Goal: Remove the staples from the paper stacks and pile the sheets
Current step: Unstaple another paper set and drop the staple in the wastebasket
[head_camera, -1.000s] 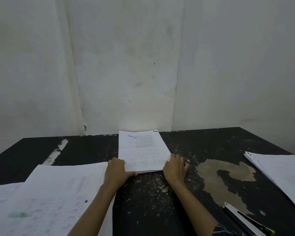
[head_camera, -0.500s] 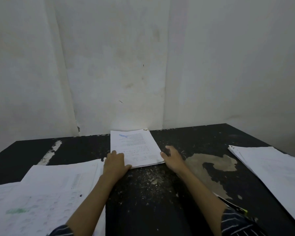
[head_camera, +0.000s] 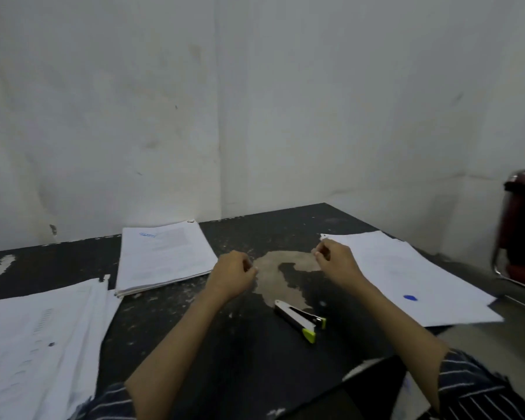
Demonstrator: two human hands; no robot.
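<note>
Left hand (head_camera: 232, 274) hovers, fingers curled on nothing. Right hand (head_camera: 337, 262) is curled at the far-left corner of the right stack (head_camera: 406, 274), likely seeking its staple; grip undetermined. Staple remover (head_camera: 299, 319) lies unheld between the forearms. Squared pile (head_camera: 164, 256) sits far left.

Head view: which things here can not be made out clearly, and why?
Red object: head view, cut by the right edge and motion-blurred; its kind is unclear.
Print on the middle stack: head view, too small and blurred to read.
Left hand and right hand: head view, fingers curl under the hands' backs, so whether they pinch anything is hidden.
</note>
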